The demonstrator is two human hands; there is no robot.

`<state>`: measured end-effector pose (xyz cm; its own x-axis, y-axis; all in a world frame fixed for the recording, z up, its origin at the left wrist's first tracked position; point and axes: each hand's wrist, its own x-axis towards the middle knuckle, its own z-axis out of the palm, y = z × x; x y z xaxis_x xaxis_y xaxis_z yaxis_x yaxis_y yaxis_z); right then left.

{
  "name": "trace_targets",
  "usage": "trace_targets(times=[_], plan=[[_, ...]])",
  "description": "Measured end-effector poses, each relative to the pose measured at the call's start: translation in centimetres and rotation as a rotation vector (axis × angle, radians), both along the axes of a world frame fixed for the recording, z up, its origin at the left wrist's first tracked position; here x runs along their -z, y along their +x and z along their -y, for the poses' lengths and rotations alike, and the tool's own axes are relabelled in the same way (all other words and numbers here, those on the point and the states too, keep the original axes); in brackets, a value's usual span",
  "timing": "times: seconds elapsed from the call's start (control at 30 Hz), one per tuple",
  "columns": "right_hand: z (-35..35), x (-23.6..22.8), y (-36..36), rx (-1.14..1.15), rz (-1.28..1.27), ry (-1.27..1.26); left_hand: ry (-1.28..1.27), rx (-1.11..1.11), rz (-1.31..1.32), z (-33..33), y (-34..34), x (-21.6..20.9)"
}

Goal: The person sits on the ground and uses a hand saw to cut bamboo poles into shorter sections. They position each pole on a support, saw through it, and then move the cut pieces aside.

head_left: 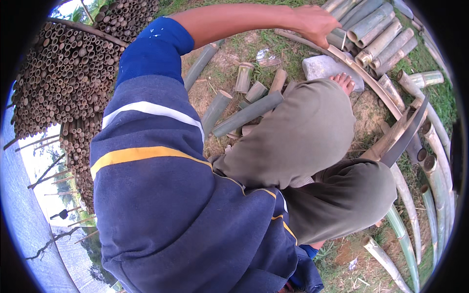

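Note:
My left hand (315,25) is at the top, at the end of an outstretched arm, with its fingers closed round a long split bamboo strip (369,80). The strip bends down to the right, toward a wide dark blade (403,139). That blade slants upward beyond my knee, against a thick bamboo pole (383,144); its handle is hidden. Of my right arm only a blue cuff (309,251) and a little skin show below my knee. My right hand is hidden behind the leg.
A pale stone block (325,70) lies by my bare foot (343,82). Short cut bamboo pieces (249,115) are scattered left of my knee. More cut lengths (376,39) lie at the upper right, and long poles (437,180) along the right. Stacked bamboo (68,73) fills the upper left.

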<state>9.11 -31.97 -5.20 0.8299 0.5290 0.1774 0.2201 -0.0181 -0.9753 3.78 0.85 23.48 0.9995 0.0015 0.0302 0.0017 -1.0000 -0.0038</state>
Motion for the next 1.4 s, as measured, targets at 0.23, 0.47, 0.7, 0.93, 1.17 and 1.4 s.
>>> trace_targets(times=[0.23, 0.47, 0.7, 0.93, 1.17, 1.4], plan=[[-15.6, 4.7, 4.9, -0.342, 0.085, 0.341, -0.366, -0.684, -0.232, -10.5, -21.3, 5.7], [-18.0, 9.4, 6.5, -1.049, -0.348, 1.333, -0.400, -1.127, -0.158, -9.7, -35.2, 16.9], [-17.1, 9.1, 6.6, -0.417, 0.067, 0.407, -0.360, -1.121, -0.204, -11.5, -33.0, 20.3], [-16.7, 8.5, 6.8, -0.268, 0.195, -0.041, -0.044, -1.037, 0.020, -14.7, -32.3, 19.5], [-15.1, 7.5, 6.8, -0.222, 0.214, -0.171, -0.240, -1.298, 0.339, -10.6, -28.2, 23.3], [-7.8, 4.4, 5.7, -0.110, 0.163, -0.247, -0.315, -1.168, 0.470, 0.9, -27.3, 27.2]])
